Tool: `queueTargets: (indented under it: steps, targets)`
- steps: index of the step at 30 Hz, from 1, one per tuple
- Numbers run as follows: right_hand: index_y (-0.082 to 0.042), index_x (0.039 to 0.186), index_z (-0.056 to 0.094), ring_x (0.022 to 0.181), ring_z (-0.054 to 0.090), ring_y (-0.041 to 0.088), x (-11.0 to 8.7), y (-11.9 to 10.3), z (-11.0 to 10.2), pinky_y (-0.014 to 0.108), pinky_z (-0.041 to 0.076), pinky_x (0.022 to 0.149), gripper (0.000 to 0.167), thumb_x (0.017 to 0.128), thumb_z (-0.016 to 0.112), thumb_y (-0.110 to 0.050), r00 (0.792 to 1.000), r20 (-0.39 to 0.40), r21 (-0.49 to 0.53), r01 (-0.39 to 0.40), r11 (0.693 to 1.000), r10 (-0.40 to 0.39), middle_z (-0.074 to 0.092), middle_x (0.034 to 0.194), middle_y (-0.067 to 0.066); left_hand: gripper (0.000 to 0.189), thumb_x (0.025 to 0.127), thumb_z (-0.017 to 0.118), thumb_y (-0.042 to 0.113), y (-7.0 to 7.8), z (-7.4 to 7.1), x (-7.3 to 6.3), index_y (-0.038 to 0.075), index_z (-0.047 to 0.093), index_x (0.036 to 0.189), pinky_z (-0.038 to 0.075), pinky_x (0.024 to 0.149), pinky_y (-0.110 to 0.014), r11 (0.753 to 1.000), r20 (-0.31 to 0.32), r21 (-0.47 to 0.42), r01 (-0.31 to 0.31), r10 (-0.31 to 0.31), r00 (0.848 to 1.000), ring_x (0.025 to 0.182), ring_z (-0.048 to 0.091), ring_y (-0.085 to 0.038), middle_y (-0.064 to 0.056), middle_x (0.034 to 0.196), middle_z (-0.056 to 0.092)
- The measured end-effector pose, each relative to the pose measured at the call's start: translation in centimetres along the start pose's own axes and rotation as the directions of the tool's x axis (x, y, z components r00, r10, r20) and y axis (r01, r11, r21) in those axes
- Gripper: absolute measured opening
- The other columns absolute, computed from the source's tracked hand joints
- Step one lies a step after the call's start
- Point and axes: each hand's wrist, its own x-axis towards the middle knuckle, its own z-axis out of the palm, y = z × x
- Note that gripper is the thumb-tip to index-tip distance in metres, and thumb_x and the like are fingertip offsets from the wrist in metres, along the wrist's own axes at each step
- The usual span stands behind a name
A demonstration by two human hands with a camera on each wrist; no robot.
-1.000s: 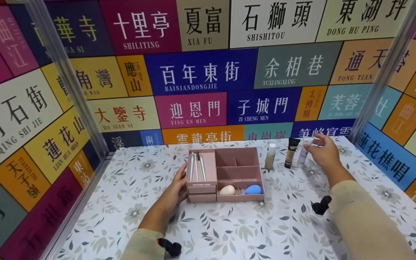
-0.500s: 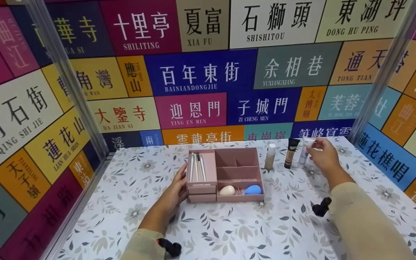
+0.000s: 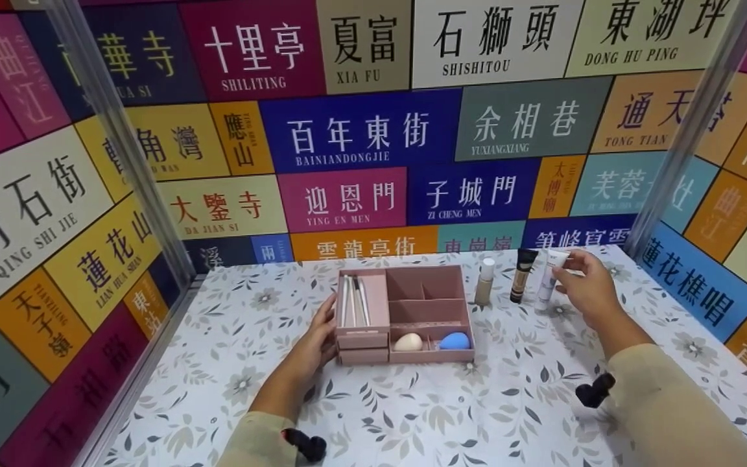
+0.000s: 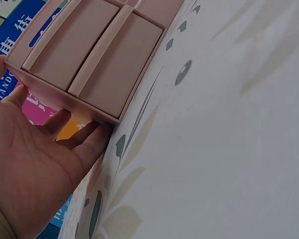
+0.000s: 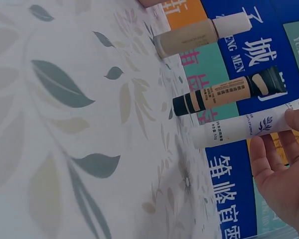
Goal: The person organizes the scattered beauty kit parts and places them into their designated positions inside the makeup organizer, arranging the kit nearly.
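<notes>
In the head view my left hand (image 3: 312, 344) rests against the left side of a pink cosmetics organizer (image 3: 430, 355). From the left wrist view, the fingers of that hand (image 4: 40, 159) lie loosely along the organizer's side wall, beside its two small drawers (image 4: 122, 64). My right hand (image 3: 587, 285) pinches the upper end of a white squeeze tube (image 3: 548, 280) between thumb and fingers, the tube standing nearly upright. Left of it stand a black-and-tan tube (image 3: 521, 277) and a bottle with a white cap (image 3: 484, 283).
Makeup brushes (image 3: 355, 301) lie on the organizer's left top. A cream makeup sponge (image 3: 408, 342) and a blue one (image 3: 455, 341) sit in its front compartments. A floral cloth (image 3: 412, 415) covers the table, with a sign-patterned wall (image 3: 360, 130) behind.
My right hand has come lower onto the white tube and now pinches it, with the tube slightly shifted to the right. My left hand stays in place at the organizer.
</notes>
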Motion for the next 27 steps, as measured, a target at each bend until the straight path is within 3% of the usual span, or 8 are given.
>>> queueTargets:
  steps: [4,9,12,19,27]
  targets:
    - [-0.012,0.166,0.031,0.139,0.058,0.029,-0.9,-0.2,0.0,0.033,0.060,0.104,0.067,0.110,0.060,-0.036,1.000,0.013,-0.018,0.004,1.000,-0.004,0.048,0.160,0.017,0.064,0.108,0.048,0.041,-0.1,-0.1,-0.1,0.054,0.024,0.166,0.029,0.132,-0.056,1.000,0.001,-0.006,-0.002,0.002,1.000,0.162,0.034,-0.035,-0.003,0.182,0.012]
    - [-0.009,0.163,0.034,0.119,0.064,0.013,-2.1,-0.4,0.1,0.017,0.061,0.088,0.066,0.109,0.061,-0.035,0.998,0.021,-0.009,0.063,0.998,-0.063,0.050,0.154,0.016,0.065,0.110,0.047,0.043,-0.2,-0.1,-0.1,0.049,0.020,0.169,0.027,0.133,-0.057,1.000,0.021,-0.013,-0.025,0.025,0.999,0.164,0.028,-0.037,-0.005,0.182,0.010]
    - [-0.007,0.161,0.036,0.112,0.063,0.006,-2.6,-0.7,0.3,0.017,0.061,0.088,0.065,0.109,0.062,-0.035,0.995,0.033,0.005,0.095,0.995,-0.095,0.050,0.152,0.016,0.065,0.111,0.047,0.044,-0.2,-0.1,-0.1,0.048,0.020,0.169,0.025,0.133,-0.057,0.999,0.023,-0.021,-0.029,0.029,0.999,0.165,0.025,-0.037,-0.005,0.182,0.009]
    - [-0.008,0.158,0.038,0.113,0.062,0.003,-4.0,-2.6,1.7,0.020,0.061,0.090,0.064,0.107,0.065,-0.036,0.988,0.060,0.057,0.136,0.989,-0.139,0.054,0.145,0.009,0.063,0.110,0.049,0.046,-0.1,-0.1,0.0,0.053,0.023,0.167,0.026,0.133,-0.056,1.000,0.015,-0.013,-0.009,0.009,1.000,0.164,0.028,-0.036,-0.003,0.182,0.011]
    - [-0.006,0.149,0.046,0.107,0.067,0.003,-5.8,-6.1,5.3,0.025,0.063,0.091,0.051,0.107,0.067,-0.023,0.950,0.103,0.238,0.263,0.935,-0.293,0.059,0.126,-0.004,0.063,0.109,0.049,0.046,-0.2,-0.1,0.0,0.054,0.023,0.166,0.027,0.133,-0.056,1.000,0.008,-0.010,0.000,0.000,1.000,0.163,0.033,-0.035,-0.001,0.182,0.013]
